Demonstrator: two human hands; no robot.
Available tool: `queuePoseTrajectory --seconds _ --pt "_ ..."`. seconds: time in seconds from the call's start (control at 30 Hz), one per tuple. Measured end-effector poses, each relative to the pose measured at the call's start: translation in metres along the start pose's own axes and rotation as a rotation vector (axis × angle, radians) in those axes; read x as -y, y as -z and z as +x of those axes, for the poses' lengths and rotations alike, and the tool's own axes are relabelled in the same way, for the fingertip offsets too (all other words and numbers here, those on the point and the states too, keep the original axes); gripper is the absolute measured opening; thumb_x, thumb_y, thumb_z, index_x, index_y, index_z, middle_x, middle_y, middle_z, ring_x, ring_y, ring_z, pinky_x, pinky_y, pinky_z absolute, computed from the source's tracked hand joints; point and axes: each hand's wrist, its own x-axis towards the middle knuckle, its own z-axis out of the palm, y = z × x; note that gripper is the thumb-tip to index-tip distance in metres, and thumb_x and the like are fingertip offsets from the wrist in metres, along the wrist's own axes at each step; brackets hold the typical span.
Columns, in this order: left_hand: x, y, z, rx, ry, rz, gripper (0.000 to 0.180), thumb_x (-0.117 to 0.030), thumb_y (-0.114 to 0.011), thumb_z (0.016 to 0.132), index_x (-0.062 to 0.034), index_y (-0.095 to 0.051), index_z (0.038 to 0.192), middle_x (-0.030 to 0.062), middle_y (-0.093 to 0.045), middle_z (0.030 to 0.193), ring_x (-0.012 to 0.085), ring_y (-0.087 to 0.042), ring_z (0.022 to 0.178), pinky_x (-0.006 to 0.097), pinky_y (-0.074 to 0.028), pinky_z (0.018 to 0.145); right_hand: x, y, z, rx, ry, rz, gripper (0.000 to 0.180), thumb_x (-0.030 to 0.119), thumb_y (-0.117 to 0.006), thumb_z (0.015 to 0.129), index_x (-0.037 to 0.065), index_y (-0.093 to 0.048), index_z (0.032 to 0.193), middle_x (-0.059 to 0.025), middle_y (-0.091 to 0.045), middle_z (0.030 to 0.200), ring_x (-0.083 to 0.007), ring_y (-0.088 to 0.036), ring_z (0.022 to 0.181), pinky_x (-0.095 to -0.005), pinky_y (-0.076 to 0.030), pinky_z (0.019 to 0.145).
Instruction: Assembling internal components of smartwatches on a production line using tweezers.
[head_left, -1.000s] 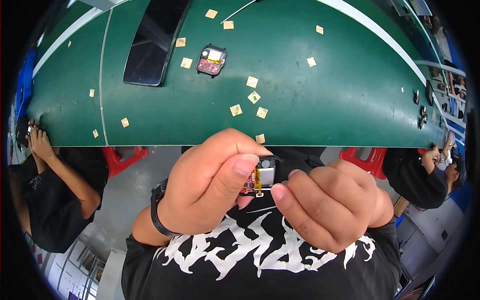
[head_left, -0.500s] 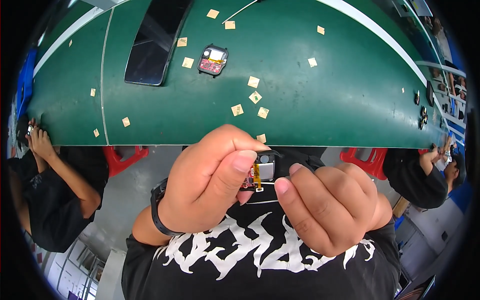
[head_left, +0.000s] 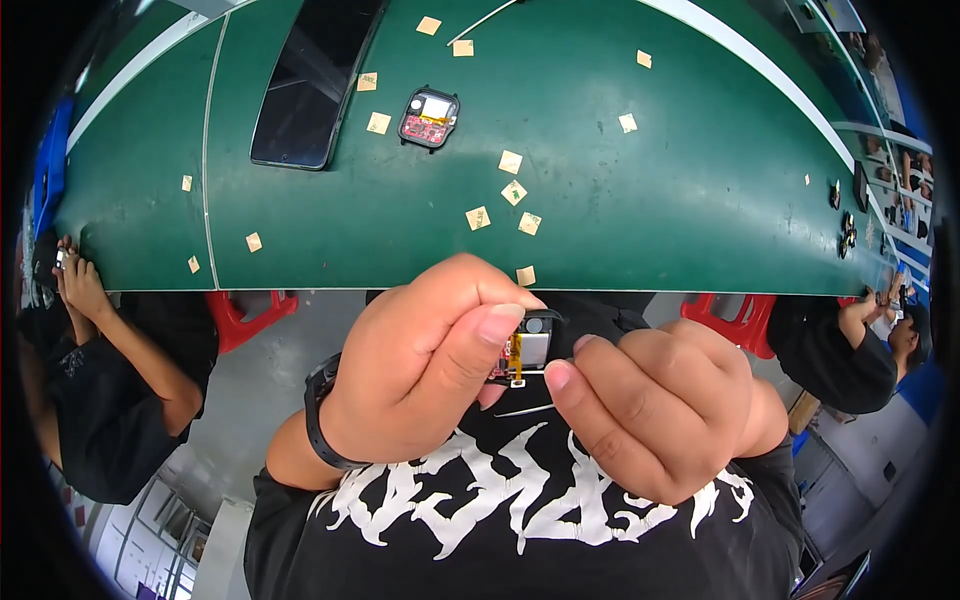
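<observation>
My left hand [head_left: 415, 355] is closed around a small black smartwatch case [head_left: 556, 325], thumb in front. Its open side shows a silver battery block [head_left: 534, 349], part of a red circuit board [head_left: 499, 366] and a yellow flex cable [head_left: 515, 350] with a small white-edged end hanging at the lower rim. Much of the case is hidden by the thumb and fingers. Close to its right side, my right hand [head_left: 660, 410] has its fingers curled in a pinch. A thin pale rod [head_left: 524, 411] runs leftward from these fingertips, below the case; its other end is hidden.
On the green table [head_left: 700, 200] lie a second opened watch case [head_left: 429, 119], a dark phone-like slab [head_left: 315, 85], several small beige squares [head_left: 510, 162] and a thin stick [head_left: 482, 22]. Small black parts [head_left: 848, 236] sit far right. Other people work at both sides, near red stools [head_left: 245, 320].
The right fingertips have moved slightly left, closer to the watch case. The pale rod sits a little lower. My left hand keeps its grip on the case.
</observation>
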Motion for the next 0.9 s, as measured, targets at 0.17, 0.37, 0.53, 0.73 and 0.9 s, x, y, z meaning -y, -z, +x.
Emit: queuePoseTrajectory --seconds 0.17,0.37,0.53,0.73,0.9 --pt "0.004 0.002 0.001 0.015 -0.101 0.073 0.04 -0.034 -0.046 0.11 0.0005 -0.066 0.11 0.0034 -0.064 0.088 0.0029 -0.057 0.059 0.017 -0.044 0.049 -0.001 0.002 0.0 0.003 0.022 0.034 0.014 0.004 -0.073 0.073 -0.003 -0.072 0.085 -0.0092 -0.065 0.082 -0.0162 -0.054 0.069 -0.0253 -0.036 0.051" --pt "0.005 0.004 0.002 0.072 -0.187 0.158 0.036 -0.028 -0.047 0.11 0.0033 -0.066 0.112 0.0059 -0.065 0.089 0.0038 -0.057 0.059 0.018 -0.045 0.05 -0.002 0.001 -0.004 0.011 0.046 0.039 0.024 0.004 -0.072 0.069 -0.005 -0.071 0.091 -0.0114 -0.066 0.083 -0.0172 -0.055 0.067 -0.0263 -0.036 0.049" --pt "-0.003 0.003 0.006 0.059 -0.032 0.007 0.031 -0.021 -0.05 0.109 0.0046 -0.064 0.117 0.0059 -0.065 0.09 0.0034 -0.056 0.058 0.018 -0.044 0.052 -0.005 0.005 -0.001 0.068 0.064 -0.055 0.033 0.006 -0.071 0.066 -0.006 -0.072 0.097 -0.0134 -0.068 0.084 -0.0184 -0.055 0.066 -0.0282 -0.036 0.048" --pt "0.003 0.01 0.001 0.177 -0.067 0.066 0.03 -0.005 -0.052 0.103 0.0049 -0.053 0.132 0.0075 -0.064 0.093 0.0051 -0.056 0.064 0.02 -0.046 0.058 -0.007 0.014 0.001 0.092 0.051 -0.105 0.034 0.007 -0.07 0.068 -0.006 -0.072 0.099 -0.0146 -0.07 0.087 -0.0186 -0.056 0.065 -0.0293 -0.036 0.049" --pt "-0.005 0.011 -0.001 0.092 -0.03 0.078 0.029 -0.005 -0.052 0.103 0.0053 -0.054 0.131 0.0084 -0.064 0.093 0.0047 -0.057 0.064 0.02 -0.046 0.055 -0.009 0.016 0.0 0.07 -0.027 -0.073 0.034 0.007 -0.071 0.068 -0.006 -0.072 0.099 -0.0172 -0.07 0.087 -0.0184 -0.055 0.062 -0.0286 -0.037 0.048"
